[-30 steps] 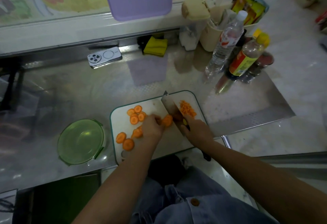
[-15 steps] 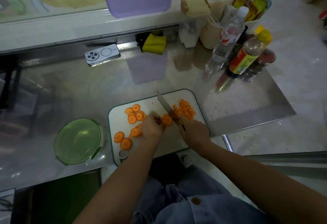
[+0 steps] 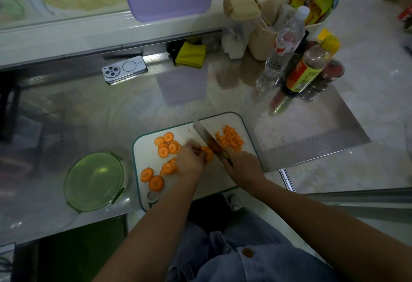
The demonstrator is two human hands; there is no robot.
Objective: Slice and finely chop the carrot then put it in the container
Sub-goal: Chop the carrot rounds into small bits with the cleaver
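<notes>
The left hand is curled over a small stack of carrot rounds near the middle of the cutting board, pinching them down. The right hand grips the knife, whose broad blade stands just beside those fingers. That closeness is the main hazard: if the rounds roll or skid on the board, the blade could meet a fingertip. The chopped pile lies behind the blade toward the board's far right corner, and a careless sweep could push bits over the rim onto the steel counter. Uncut slices are scattered over the board's left half. The green container sits off the board's left edge, so carried pieces may drop in the gap between them. The knife handle is buried in the right hand. The left fingertips are hidden behind the knuckles. Whether the blade's edge touches the board, or whether the container wears a lid, I cannot tell in this dim light.
</notes>
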